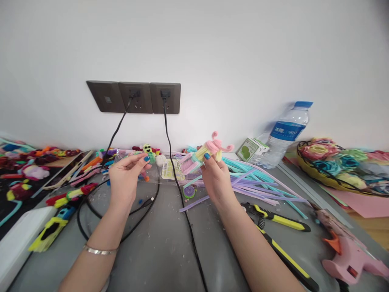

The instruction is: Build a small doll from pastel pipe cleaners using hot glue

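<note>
Keeping the pastel fuzzy-stem figure steady is best done with a light grip, since soft pile can be crushed and bent parts pulled out of shape. It is held raised above the tabletop by the right hand, its yellow middle pinched between thumb and fingers, with pink curls left free above and a pink-and-lilac end turned toward the left. The left hand is held apart from it, thumb and fingertips drawn close together; whether something thin is pinched there cannot be told. If a small piece is being handled, it should be gripped near its end and kept in clear sight, so that it can be placed without the curls being brushed.

Loose turquoise and lilac stems are spread behind and beside the right wrist, where one could easily be snagged by a sleeve or arm. The black cable running between the forearms should be kept clear of. Yellow-and-black pliers and a pink glue gun are laid to the right, the gun's nozzle to be treated as possibly hot.
</note>
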A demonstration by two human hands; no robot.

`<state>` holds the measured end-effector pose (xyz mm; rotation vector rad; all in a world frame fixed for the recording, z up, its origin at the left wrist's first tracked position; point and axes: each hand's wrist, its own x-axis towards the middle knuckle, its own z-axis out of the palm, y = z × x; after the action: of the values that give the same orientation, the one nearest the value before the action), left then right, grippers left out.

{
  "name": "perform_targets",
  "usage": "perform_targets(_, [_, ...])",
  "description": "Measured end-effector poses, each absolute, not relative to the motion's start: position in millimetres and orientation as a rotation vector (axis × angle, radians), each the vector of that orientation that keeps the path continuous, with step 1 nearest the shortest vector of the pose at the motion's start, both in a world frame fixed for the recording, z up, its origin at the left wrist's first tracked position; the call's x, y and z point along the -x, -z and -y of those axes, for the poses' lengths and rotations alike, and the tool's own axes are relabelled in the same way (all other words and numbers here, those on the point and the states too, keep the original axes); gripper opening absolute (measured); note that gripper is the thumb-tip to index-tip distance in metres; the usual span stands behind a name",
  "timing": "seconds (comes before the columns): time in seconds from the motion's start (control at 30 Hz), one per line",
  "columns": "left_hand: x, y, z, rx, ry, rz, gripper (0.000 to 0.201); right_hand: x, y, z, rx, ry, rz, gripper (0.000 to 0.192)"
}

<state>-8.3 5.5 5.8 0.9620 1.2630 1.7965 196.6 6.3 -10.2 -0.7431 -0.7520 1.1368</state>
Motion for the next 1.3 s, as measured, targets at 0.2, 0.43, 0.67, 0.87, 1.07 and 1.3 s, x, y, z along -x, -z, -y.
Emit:
perform_targets(0.2, [8,-4,-5,-1.015,-1.684,-1.183,0.038,-197,11,-7,0.749,-1.138,0.773,0.036])
perform_targets(0.43, [5,0,-6,-1.082,-1.479,-1.193,0.04,-198,7,-3,0.713,-1.281,0.888,0.04])
perform_targets(0.67, [0,-3,-5,-1.106,-1.444,-1.214,0.041,-193,-2,11,0.57,-1.553,1.204,0.04])
perform_targets(0.87, [0,-3,-2,-1.21,-1.428,-1.181,0.043,-193,-8,15,0.578,-1.586,1.293,0.041])
perform_targets(1.07, [-1,-5,0,-1.145,-1.517,-1.174,0.047,-194,-7,14,0.59,-1.587,1.294,0.042])
perform_targets(1.3, [3,-6,0,-1.154,-1.571,-1.198,0.068,-196,4,12,0.547,-1.694,1.342,0.043])
